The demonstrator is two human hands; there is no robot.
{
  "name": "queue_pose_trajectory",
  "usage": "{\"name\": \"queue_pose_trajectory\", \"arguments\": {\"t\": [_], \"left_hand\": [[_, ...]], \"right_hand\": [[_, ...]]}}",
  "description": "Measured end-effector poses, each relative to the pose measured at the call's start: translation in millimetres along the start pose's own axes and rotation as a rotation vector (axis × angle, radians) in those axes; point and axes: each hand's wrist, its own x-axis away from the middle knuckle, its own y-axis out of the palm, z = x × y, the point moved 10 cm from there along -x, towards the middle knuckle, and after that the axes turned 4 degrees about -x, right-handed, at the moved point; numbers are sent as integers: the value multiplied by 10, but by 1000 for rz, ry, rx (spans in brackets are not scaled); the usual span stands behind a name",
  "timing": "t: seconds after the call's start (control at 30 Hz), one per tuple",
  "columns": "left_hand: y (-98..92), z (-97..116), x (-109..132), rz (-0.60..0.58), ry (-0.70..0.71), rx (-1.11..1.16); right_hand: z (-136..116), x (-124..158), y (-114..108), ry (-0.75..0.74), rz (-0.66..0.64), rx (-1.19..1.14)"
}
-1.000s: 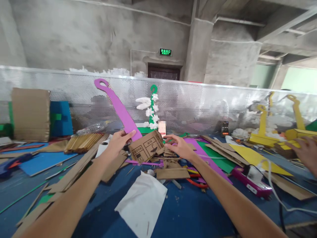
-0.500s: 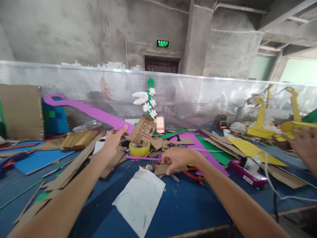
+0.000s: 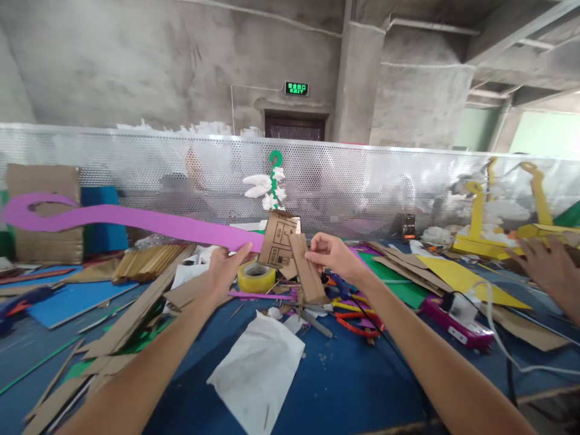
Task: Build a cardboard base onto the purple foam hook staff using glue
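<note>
My left hand (image 3: 226,266) is closed on a long purple strip (image 3: 158,222) with a hooked far end, which points to the left. A printed piece of brown cardboard (image 3: 276,240) sits at the strip's near end. My right hand (image 3: 333,255) pinches a narrow cardboard strip (image 3: 308,272), held tilted beside the printed piece. Below the hands lie a roll of yellow tape (image 3: 256,277), red-handled scissors (image 3: 360,323) and cardboard scraps. A sheet of white paper (image 3: 258,368) rests on the blue table (image 3: 344,393) in front.
A green hook-topped piece with white shapes (image 3: 274,181) stands by the perforated metal screen (image 3: 217,175). At right are a purple power strip (image 3: 460,326) with a white cable, yellow stands (image 3: 475,223) and another person's hand (image 3: 550,269). Cardboard strips (image 3: 131,308) lie at left.
My right hand has lifted a narrow cardboard strip from the scraps towards the printed cardboard. The purple strip in my left hand has shifted right and swung flatter, its hooked end further left and lower.
</note>
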Motion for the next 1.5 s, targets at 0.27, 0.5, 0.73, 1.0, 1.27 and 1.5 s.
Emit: {"name": "queue_pose_trajectory", "arguments": {"t": [0.27,0.5,0.73,1.0,1.27,1.5], "left_hand": [[223,107,211,-36,86,-269],[443,157,291,-126,136,-291],[512,145,321,-166,166,-290],[527,64,311,-185,93,-233],[540,56,304,-185,111,-196],[553,50,302,-191,104,-190]], "right_hand": [[102,-55,-32,-124,201,1],[159,-70,-200,-164,297,55],[171,-82,-267,-165,317,47],[202,-89,-308,-175,327,35],[177,-87,-301,-188,319,49],[157,-82,-281,-191,315,53]]}}
